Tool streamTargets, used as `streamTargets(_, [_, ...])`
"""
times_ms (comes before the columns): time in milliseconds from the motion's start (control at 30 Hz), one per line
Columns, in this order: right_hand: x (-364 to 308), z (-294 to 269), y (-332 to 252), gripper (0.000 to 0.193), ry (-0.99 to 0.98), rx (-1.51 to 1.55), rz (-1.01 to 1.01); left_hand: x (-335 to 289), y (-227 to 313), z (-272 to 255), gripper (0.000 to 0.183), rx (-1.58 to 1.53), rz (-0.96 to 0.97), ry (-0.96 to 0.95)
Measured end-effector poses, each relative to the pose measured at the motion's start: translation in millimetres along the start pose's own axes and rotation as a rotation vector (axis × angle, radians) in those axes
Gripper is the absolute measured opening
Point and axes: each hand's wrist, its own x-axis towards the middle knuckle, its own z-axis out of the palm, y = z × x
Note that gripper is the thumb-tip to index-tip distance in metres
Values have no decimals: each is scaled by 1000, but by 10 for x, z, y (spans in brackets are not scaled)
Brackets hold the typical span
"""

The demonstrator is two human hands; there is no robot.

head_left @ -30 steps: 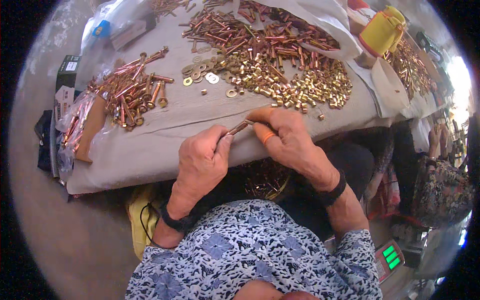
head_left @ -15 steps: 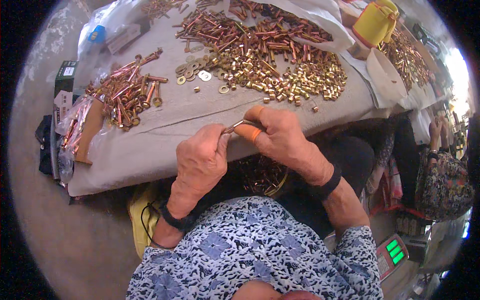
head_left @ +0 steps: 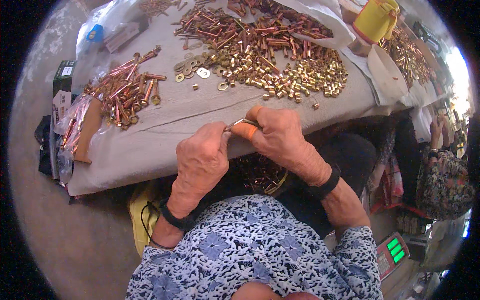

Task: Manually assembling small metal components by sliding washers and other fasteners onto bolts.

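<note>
Just beyond the table's front edge, my two hands meet over a slim, shiny metal bolt [head_left: 237,123]. The fingertips of my left hand [head_left: 202,156] pinch its left end. My right hand [head_left: 282,135], with orange covers on thumb and forefinger, grips the other end; most of the bolt is hidden in the fingers. Farther back lie a heap of short brass-coloured sleeves [head_left: 285,77], some flat washers [head_left: 190,69] and a big pile of coppery bolts [head_left: 250,32]. A smaller group of assembled bolts [head_left: 125,92] is left of my hands.
A cloth-covered table [head_left: 200,107] carries the parts. At its left edge stand an open cardboard box [head_left: 89,131] and plastic bags. A yellow container [head_left: 375,22] sits at the back right. Below are a bin of bolts [head_left: 260,175] and a scale [head_left: 392,255]. Another person's sleeve [head_left: 445,182] shows at right.
Both hands stay almost in place, still joined at the bolt. My left hand has shifted very slightly up. The parts on the table look the same.
</note>
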Motion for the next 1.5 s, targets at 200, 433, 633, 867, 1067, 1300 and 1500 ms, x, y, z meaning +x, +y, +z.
streamTargets(200, [-17,10,-7,41,20,-43,4,0,22,37,9,18,-20,23])
streamTargets(433, [-2,-9,-46,39,7,-55,31,5,46,51,7,54,-10,53])
streamTargets(633, [4,-6,-42,36,-26,-23,47,-10,68,30,7,70,-49,23])
streamTargets(867, [40,-19,-94,18,71,190,-8,37,-83,-18,7,-225,-172,76])
streamTargets(1067, [298,72,-12,20,112,-261,-314,102,-113,-247,14,-851,-747,-181])
streamTargets(1300, [302,107,75,21,330,-205,-409,111,-172,-181,19,-812,-601,-120])
streamTargets(1500, [312,36,188,19,411,-181,-328,71,-186,-204,16,-991,-672,-39])
